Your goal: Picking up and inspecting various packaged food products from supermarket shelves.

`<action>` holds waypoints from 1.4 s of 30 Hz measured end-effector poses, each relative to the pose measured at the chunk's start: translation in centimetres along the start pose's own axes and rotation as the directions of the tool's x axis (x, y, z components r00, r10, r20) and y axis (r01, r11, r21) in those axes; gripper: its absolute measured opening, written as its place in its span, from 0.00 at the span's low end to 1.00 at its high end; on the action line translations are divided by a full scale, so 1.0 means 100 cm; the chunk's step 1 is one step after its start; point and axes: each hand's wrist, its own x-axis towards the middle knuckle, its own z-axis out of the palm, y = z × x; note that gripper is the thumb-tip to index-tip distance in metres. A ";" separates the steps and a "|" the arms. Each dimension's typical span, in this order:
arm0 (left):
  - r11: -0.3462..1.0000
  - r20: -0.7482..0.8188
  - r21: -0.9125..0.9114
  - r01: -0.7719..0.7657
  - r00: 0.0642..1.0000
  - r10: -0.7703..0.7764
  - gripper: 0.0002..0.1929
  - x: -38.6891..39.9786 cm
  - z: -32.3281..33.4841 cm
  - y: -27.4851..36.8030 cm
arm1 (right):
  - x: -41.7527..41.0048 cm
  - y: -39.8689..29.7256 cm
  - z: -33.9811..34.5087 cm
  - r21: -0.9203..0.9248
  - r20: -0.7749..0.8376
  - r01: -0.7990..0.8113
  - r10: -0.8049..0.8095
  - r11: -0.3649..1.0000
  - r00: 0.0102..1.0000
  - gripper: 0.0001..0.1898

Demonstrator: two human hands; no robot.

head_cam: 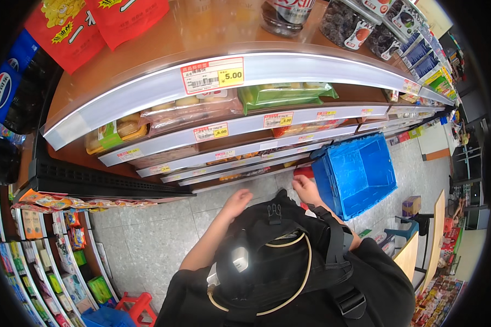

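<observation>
My left hand hangs in front of the lower shelves with its fingers loosely curled, and nothing shows in it. Beside the blue plastic crate is my right hand, its fingers partly bent close to a red item; whether they touch it I cannot tell. The crate looks empty inside and stands against the shelf unit. Packaged bread in green wrap and in pink wrap lies on the shelf under the top one. A price tag is on the top shelf's edge.
Red snack bags, a bottle and tubs of dark dried fruit stand on the top shelf. Cola bottles are at left. A red stool, a blue stool and a carton stand on the tiled floor.
</observation>
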 end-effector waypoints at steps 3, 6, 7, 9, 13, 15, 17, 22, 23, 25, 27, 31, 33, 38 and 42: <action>0.973 -0.226 -0.183 0.138 0.958 -0.179 0.23 -0.013 -0.042 -0.069 | -0.016 0.065 0.006 -0.320 0.257 0.069 0.017 0.945 0.966 0.21; 0.965 -0.457 -0.197 0.173 0.855 -0.247 0.18 -0.032 -0.093 -0.185 | -0.040 0.162 -0.007 -0.416 0.312 -0.203 0.349 0.887 0.884 0.25; 0.958 -0.532 -0.131 0.257 0.797 -0.287 0.18 -0.035 -0.108 -0.222 | -0.057 0.188 -0.018 -0.320 0.224 -0.506 0.583 0.801 0.781 0.25; 0.863 -0.644 0.157 0.480 0.712 -0.278 0.22 -0.050 -0.160 -0.318 | -0.080 0.216 -0.035 -0.451 0.229 -0.385 0.521 0.805 0.822 0.24; 0.822 -0.608 -0.022 0.569 0.646 -0.462 0.19 -0.123 -0.150 -0.285 | -0.072 0.175 -0.048 -0.516 0.226 -0.282 0.446 0.809 0.866 0.22; 0.834 -0.564 0.040 0.550 0.702 -0.436 0.17 -0.131 -0.135 -0.264 | -0.056 0.150 -0.047 -0.489 0.148 -0.233 0.343 0.840 0.927 0.19; 0.847 -0.459 0.040 0.530 0.763 -0.455 0.14 -0.124 -0.114 -0.239 | -0.023 0.113 -0.038 -0.433 0.051 -0.145 0.185 0.890 0.981 0.18; 0.932 -0.441 -0.111 0.346 0.823 -0.358 0.16 -0.066 -0.054 -0.182 | 0.082 0.055 -0.018 0.049 -0.115 -0.191 0.195 0.980 0.974 0.19; 0.945 -0.423 -0.067 0.320 0.848 -0.318 0.19 -0.055 -0.044 -0.166 | 0.103 0.051 -0.016 0.151 -0.091 -0.218 0.233 0.964 0.968 0.20; 0.956 -0.408 -0.021 0.293 0.870 -0.276 0.22 -0.036 -0.023 -0.138 | 0.138 0.049 -0.011 0.342 -0.160 -0.207 0.273 0.917 0.948 0.19; 0.981 -0.389 0.031 0.193 0.906 -0.166 0.22 -0.030 -0.001 -0.113 | 0.163 0.035 -0.010 0.447 -0.094 -0.265 0.339 0.854 0.936 0.18; 0.981 -0.428 -0.008 0.193 0.886 -0.178 0.22 -0.044 0.033 -0.091 | 0.175 0.001 -0.003 0.541 0.080 -0.433 0.468 0.721 0.880 0.16; 0.967 -0.448 -0.077 0.242 0.858 -0.250 0.23 -0.064 0.047 -0.089 | 0.179 0.002 0.006 0.558 0.114 -0.435 0.454 0.707 0.884 0.15; 0.859 -0.492 -0.289 0.422 0.705 -0.511 0.26 -0.120 0.062 -0.119 | 0.192 0.037 0.029 0.484 -0.156 -0.219 0.330 0.847 0.931 0.08; 0.768 -0.548 -0.444 0.461 0.538 -0.640 0.22 -0.162 0.060 -0.153 | 0.193 0.038 0.022 0.556 -0.029 -0.301 0.380 0.775 0.925 0.08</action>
